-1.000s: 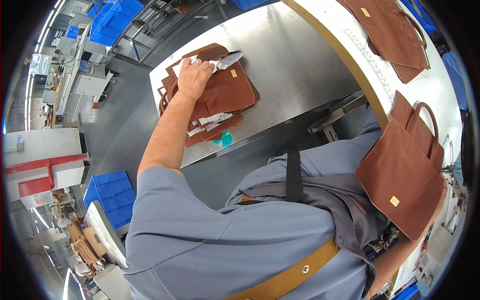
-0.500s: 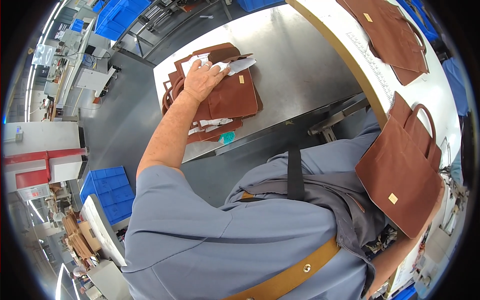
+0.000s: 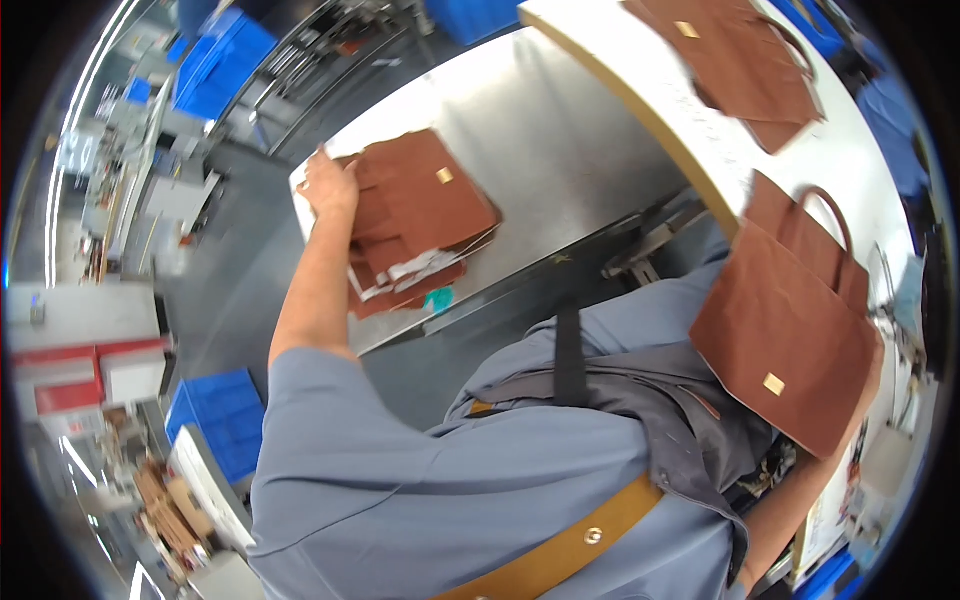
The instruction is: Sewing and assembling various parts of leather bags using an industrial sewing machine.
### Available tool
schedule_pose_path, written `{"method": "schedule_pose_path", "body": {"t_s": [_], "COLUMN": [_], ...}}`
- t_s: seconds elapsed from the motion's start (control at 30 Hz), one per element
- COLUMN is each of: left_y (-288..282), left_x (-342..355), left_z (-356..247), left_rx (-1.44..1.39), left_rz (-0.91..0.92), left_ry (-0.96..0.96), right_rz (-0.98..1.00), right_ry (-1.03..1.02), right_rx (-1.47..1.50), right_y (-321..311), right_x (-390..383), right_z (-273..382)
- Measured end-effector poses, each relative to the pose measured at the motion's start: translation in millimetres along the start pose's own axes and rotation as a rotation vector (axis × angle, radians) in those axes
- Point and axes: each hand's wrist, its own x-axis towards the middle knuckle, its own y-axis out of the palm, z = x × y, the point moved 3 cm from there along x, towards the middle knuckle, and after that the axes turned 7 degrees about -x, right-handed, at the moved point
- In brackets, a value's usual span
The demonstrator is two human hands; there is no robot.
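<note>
A stack of brown leather bags (image 3: pixel 420 200) lies on the metal table, with white paper showing between the layers. The top one bears a small gold plate. At the stack's left edge is my left hand (image 3: pixel 328 185), touching the top bag there; motion blurs its fingers, and I cannot tell whether they grip. To my right, another brown bag (image 3: pixel 785 335) with a looped handle and a gold plate rests against my right forearm (image 3: pixel 800 515) by the table edge. That bag hides the fingers of my right hand.
A further brown bag (image 3: pixel 740 65) lies on the white tabletop (image 3: pixel 690 130) at the far right. A teal patch (image 3: pixel 438 300) shows by the stack's near edge. Blue crates (image 3: pixel 222 62) stand beyond the metal table (image 3: pixel 540 150), and another blue crate (image 3: pixel 222 425) is at the left.
My left hand has moved left from the middle of the stack to its left edge. Brown leather now covers the white paper that showed on top. The right-hand bag stays by my forearm.
</note>
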Motion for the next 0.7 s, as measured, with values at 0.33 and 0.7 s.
{"method": "schedule_pose_path", "body": {"t_s": [0.33, 0.7], "left_y": [-229, -282], "left_x": [-176, -385], "left_z": [-272, -379], "left_rx": [-0.796, -1.127], "left_rz": [0.021, -0.102], "left_ry": [1.365, 2.08], "right_rz": [-0.085, -0.011], "right_ry": [-0.259, -0.124], "right_rx": [-0.521, -0.288], "right_y": [24, 19], "right_x": [-5, -16], "right_z": [22, 16]}}
